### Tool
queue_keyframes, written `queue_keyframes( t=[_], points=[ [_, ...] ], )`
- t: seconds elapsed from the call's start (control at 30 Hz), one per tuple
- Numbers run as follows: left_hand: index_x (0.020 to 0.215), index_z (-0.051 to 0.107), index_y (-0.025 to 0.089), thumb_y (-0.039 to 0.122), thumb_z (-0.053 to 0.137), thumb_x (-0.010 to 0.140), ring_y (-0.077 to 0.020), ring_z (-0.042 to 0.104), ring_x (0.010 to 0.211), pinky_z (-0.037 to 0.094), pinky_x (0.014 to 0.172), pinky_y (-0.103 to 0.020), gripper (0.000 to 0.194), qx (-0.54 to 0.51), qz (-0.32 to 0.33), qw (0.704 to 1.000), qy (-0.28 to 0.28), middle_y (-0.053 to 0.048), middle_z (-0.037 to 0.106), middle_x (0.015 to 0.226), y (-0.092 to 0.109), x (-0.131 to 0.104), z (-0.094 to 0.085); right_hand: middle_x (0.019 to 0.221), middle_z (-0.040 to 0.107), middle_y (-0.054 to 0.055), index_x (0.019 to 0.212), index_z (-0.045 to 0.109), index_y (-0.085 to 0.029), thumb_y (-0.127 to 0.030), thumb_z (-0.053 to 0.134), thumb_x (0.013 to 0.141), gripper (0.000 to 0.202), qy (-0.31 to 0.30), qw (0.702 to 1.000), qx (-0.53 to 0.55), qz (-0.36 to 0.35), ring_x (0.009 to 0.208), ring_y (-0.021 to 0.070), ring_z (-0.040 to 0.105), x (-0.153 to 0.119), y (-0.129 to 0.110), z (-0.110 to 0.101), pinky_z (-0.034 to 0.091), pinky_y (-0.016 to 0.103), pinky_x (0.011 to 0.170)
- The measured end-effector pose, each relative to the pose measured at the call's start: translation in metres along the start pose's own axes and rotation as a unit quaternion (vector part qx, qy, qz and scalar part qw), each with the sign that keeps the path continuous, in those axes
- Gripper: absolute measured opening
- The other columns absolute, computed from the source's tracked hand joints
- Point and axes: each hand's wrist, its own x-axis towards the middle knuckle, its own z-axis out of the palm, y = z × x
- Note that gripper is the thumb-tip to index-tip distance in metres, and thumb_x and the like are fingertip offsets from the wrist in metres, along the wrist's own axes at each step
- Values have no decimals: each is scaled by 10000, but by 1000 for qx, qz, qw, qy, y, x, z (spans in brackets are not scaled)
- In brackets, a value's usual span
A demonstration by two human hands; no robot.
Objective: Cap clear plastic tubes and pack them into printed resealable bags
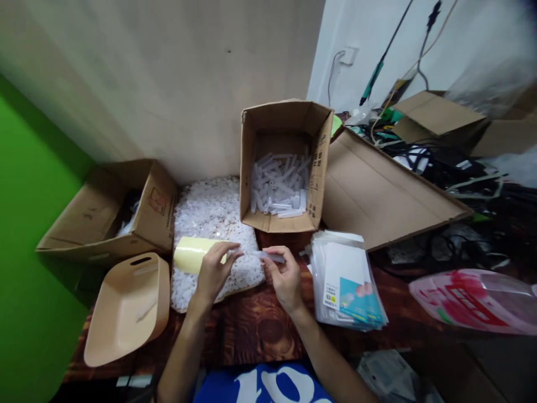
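My right hand (286, 278) pinches a translucent plastic tube (272, 257) between thumb and fingers, its end pointing left. Facing it, my left hand (213, 270) is closed, with thumb and fingertips together; what sits between them is too small to make out. Both hands are above the right part of a broad heap of small white plastic pieces (205, 207). A glossy pale yellow sheet (191, 254) lies on the heap, partly behind my left hand. Beyond my right hand, a cardboard box (283, 224) holds many similar translucent tubes (281, 179).
At left, a beige plastic bin (121, 313) contains a tube or two, with another cardboard box (161, 207) behind it. Packaged white and blue sleeves (348, 280) lie right of my right hand. Farther right are a cardboard flap (386, 184), tangled cables and a pink bottle (474, 299).
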Motion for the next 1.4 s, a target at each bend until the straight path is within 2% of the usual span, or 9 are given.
queue_keyframes(
  t=[0.2,0.47,0.6,0.77,0.87,0.93,1.07,1.23,1.4],
  points=[
    [988,749,196,250,712,901,-169,677,852,537,751,-260,109,-108,-7,994,-14,-55,710,939,18,-26,-4,979,645,39,984,660,-208,-277,664,934,85,-107,994,26,22,817,159,690,-6,2,6,603,275,722],
    [866,762,220,218,754,861,-158,679,869,538,808,-261,10,-194,-3,981,4,-35,706,900,27,-38,5,709,683,3,932,628,-191,-379,717,898,211,-72,979,145,121,594,139,662,-13,10,7,562,244,559],
    [1100,697,207,412,781,822,-178,698,826,560,741,-277,355,-239,-107,965,12,-66,725,1008,23,-49,12,636,648,-14,908,623,-190,-409,722,889,241,-53,979,146,135,543,130,616,-16,14,4,531,228,509],
    [742,683,154,512,445,1006,-148,598,536,480,572,-254,505,-151,-201,966,-66,-33,639,590,25,-51,11,748,654,5,888,634,-190,-372,722,894,203,-48,992,81,89,606,125,630,-14,10,0,535,227,558],
    [1036,706,175,462,642,918,-201,689,896,530,800,-289,316,-171,-144,973,-59,-93,733,1024,29,-48,12,808,647,10,905,635,-200,-357,694,914,169,-42,995,69,65,624,126,634,-13,7,-4,536,233,558],
    [1188,648,188,487,651,904,-205,693,937,538,802,-295,413,-206,-154,964,-72,-116,698,1186,31,-47,14,854,644,18,908,638,-203,-342,679,925,147,-40,997,56,45,652,130,641,-12,6,-7,539,238,575],
    [792,667,150,596,379,995,-162,604,542,466,567,-265,568,-188,-237,945,-123,-49,666,645,34,-46,19,907,639,28,899,643,-200,-311,658,939,118,-65,998,25,9,707,131,636,-14,7,-10,540,247,641],
    [932,700,175,464,597,938,-203,660,834,483,787,-287,307,-109,-123,982,-95,-62,731,883,40,-40,18,913,636,25,877,618,-206,-300,669,928,119,-53,997,60,22,696,133,620,-18,9,-11,527,244,614],
    [735,665,158,540,429,998,-161,582,533,430,567,-255,521,-152,-191,956,-162,-19,620,573,41,-46,23,899,649,36,853,624,-208,-311,658,933,135,-59,998,37,3,765,164,644,-21,7,-16,538,270,664]
  ],
)
